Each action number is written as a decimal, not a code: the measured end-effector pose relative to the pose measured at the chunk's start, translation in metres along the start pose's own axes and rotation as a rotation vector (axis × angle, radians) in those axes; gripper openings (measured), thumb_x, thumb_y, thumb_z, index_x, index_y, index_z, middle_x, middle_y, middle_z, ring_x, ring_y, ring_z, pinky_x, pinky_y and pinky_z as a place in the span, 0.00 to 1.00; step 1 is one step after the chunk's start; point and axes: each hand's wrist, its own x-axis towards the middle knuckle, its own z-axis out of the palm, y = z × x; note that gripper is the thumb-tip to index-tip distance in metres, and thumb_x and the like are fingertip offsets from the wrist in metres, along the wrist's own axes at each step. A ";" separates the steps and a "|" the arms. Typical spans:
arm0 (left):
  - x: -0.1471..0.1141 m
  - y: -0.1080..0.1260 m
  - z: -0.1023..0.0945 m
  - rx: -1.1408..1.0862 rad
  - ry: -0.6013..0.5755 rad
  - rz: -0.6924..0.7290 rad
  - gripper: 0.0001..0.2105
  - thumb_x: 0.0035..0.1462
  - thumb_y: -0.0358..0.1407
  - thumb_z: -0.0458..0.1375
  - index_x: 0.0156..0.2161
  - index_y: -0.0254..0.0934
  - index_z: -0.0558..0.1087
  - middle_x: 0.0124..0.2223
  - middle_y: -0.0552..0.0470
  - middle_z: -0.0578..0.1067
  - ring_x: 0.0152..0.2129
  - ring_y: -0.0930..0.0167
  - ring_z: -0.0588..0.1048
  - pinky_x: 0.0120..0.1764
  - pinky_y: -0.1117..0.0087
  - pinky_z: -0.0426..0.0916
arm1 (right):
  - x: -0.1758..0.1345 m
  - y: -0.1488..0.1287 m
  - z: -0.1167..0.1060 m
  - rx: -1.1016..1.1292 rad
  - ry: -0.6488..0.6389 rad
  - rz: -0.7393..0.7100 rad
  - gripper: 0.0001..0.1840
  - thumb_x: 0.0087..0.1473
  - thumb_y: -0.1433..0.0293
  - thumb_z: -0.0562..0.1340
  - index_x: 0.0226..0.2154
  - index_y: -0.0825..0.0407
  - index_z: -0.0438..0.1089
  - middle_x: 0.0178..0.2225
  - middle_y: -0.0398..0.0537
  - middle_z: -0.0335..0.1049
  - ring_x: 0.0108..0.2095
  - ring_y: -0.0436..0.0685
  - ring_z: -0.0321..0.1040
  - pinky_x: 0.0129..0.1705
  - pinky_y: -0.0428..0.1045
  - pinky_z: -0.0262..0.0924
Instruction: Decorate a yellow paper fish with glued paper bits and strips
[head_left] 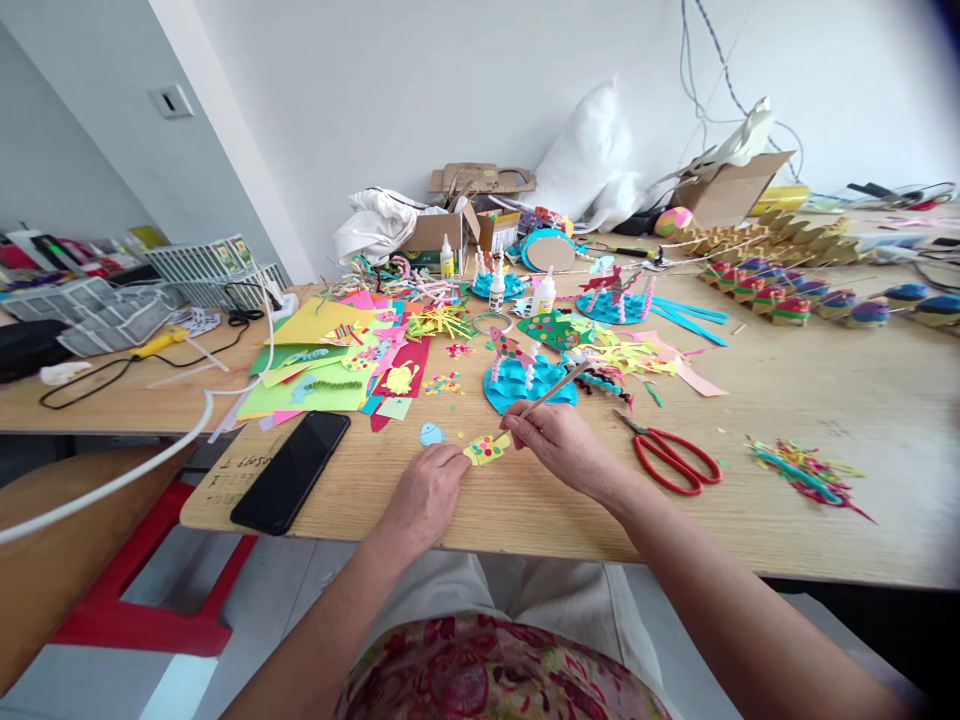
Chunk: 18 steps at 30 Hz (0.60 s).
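A yellow paper cut-out (487,450) with coloured dots lies on the table between my hands. My left hand (429,492) is closed, its fingertips pinching the cut-out's left edge. In my right hand (553,442) is a thin pencil-like stick (556,386), gripped like a pen; its lower tip is hidden by the fingers near the cut-out's right end. A small blue paper fish (432,434) lies just beyond my left hand. Behind my right hand stands a blue round base (499,395) with a dotted red fish on pink twisted posts. Loose coloured dots (442,383) are scattered farther back.
Red-handled scissors (679,462) lie to the right, with a pile of coloured scraps (806,475) beyond. A black phone (292,472) and coloured paper sheets (300,340) are at left. Glue bottles (544,293) and other decorated blue bases (615,308) stand farther back.
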 end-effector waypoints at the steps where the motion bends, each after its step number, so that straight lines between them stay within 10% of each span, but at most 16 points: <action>1: 0.000 0.000 0.000 -0.002 -0.002 -0.001 0.10 0.53 0.22 0.48 0.36 0.34 0.69 0.39 0.48 0.71 0.38 0.69 0.68 0.43 0.66 0.66 | 0.000 0.000 0.001 0.003 -0.001 -0.001 0.18 0.56 0.68 0.48 0.19 0.52 0.62 0.25 0.47 0.70 0.23 0.50 0.63 0.27 0.44 0.53; 18: 0.000 0.001 -0.002 -0.004 -0.014 -0.003 0.09 0.53 0.22 0.48 0.37 0.32 0.69 0.39 0.47 0.71 0.38 0.68 0.68 0.43 0.66 0.65 | 0.000 -0.001 -0.001 0.100 0.028 0.036 0.18 0.56 0.67 0.48 0.18 0.52 0.61 0.23 0.46 0.69 0.23 0.50 0.63 0.27 0.45 0.54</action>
